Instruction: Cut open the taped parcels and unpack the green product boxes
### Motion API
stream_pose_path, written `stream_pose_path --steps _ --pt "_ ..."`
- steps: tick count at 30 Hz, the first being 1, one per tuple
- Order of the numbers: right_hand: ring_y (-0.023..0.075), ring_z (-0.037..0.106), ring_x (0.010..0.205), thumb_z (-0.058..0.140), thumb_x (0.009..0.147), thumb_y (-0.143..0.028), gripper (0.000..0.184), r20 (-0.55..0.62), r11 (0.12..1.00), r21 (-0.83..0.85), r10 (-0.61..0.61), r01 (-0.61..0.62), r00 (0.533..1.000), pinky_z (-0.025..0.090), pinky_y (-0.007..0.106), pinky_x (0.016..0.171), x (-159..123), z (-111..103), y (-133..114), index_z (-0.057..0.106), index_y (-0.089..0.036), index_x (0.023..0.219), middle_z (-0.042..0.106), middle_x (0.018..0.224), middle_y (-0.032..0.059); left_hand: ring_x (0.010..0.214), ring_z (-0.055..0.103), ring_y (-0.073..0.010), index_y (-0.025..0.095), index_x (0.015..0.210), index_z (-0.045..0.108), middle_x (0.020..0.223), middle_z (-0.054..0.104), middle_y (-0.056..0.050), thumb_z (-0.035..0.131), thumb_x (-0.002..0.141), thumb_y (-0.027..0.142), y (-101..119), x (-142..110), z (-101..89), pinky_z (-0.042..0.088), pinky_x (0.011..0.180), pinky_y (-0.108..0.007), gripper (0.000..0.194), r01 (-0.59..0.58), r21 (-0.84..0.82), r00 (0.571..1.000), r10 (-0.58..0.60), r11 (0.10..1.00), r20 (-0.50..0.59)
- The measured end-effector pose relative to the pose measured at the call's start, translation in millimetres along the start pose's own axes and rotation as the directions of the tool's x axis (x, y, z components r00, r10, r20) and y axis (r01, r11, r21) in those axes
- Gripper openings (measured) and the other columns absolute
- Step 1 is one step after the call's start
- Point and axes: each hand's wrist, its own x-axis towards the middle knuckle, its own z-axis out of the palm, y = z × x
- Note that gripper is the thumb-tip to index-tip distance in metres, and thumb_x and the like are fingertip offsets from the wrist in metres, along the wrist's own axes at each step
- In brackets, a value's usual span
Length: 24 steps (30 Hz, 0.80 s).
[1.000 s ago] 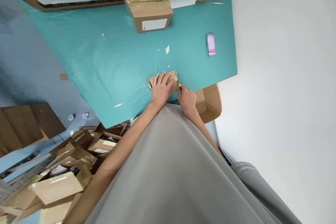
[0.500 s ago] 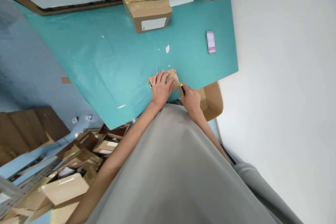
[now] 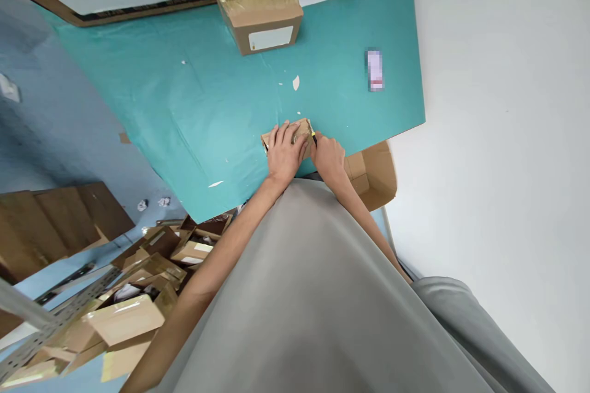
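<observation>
Near the table's front edge lies a small cardboard box (image 3: 303, 128), partly hidden by my left hand (image 3: 282, 152). That hand rests across its top, fingers reaching to the far edge and thumb over the right part, holding it. My right hand (image 3: 328, 155) is closed round a black and yellow utility knife (image 3: 314, 136). The knife's tip end is at the box's right end, where the cardboard edge looks rough; the blade is too small to make out clearly.
A larger taped carton (image 3: 270, 12) stands at the back of the green table (image 3: 221, 92). A blurred phone-like object (image 3: 375, 70) lies to the right. Paper scraps are scattered about. An open carton (image 3: 375, 175) sits below the right edge; piled boxes (image 3: 129, 319) fill the lower left.
My right hand and the knife have moved slightly up and left along the box's right end. My left hand stays on the box. The view has shifted a little.
</observation>
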Motion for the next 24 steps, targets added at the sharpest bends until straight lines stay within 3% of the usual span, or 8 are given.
stream_pose_path --steps 5,9,19,24 --pt "0.0330 0.080 0.116 0.039 0.119 -0.021 0.041 0.053 0.998 0.000 0.058 -0.058 0.997 0.059 0.039 0.096 -4.7 3.9 6.8 0.070 -0.017 0.146 0.083 0.124 0.0204 0.166 0.046 -0.0369 0.030 0.135 0.076 0.163 0.066 -0.013 0.052 0.113 0.043 4.3 -0.9 0.6 0.019 0.143 -0.070 0.035 -0.004 -0.010 1.000 0.004 1.000 0.031" --pt "0.0331 0.080 0.117 0.040 0.118 -0.023 0.040 0.031 0.999 0.030 0.028 -0.029 0.999 0.059 0.039 0.094 -3.2 2.0 11.1 0.073 -0.017 0.140 0.083 0.126 0.0196 0.166 0.046 -0.0346 0.030 0.134 0.076 0.161 0.067 -0.012 0.050 0.115 0.046 1.7 -0.3 0.1 0.021 0.143 -0.067 0.036 -0.014 0.034 1.000 0.015 0.999 -0.013" --pt "0.0330 0.080 0.119 0.044 0.117 -0.020 0.035 0.126 0.999 0.033 0.017 -0.021 0.992 0.059 0.037 0.094 -15.9 -0.7 17.4 0.074 -0.015 0.133 0.083 0.126 0.0204 0.166 0.046 -0.0326 0.032 0.131 0.076 0.164 0.066 -0.011 0.044 0.117 0.049 -0.2 -6.2 0.5 0.022 0.142 -0.063 0.039 -0.005 0.115 1.000 0.008 0.993 -0.026" --pt "0.0318 0.081 0.112 0.043 0.118 -0.022 0.038 0.125 0.997 0.072 -0.029 0.020 0.992 0.058 0.036 0.091 -20.1 -2.2 28.5 0.071 -0.017 0.143 0.084 0.121 0.0189 0.166 0.046 -0.0331 0.032 0.135 0.075 0.163 0.066 -0.012 0.046 0.117 0.051 1.2 -8.4 -1.7 0.023 0.142 -0.063 0.040 0.002 0.153 1.000 0.002 0.988 -0.024"
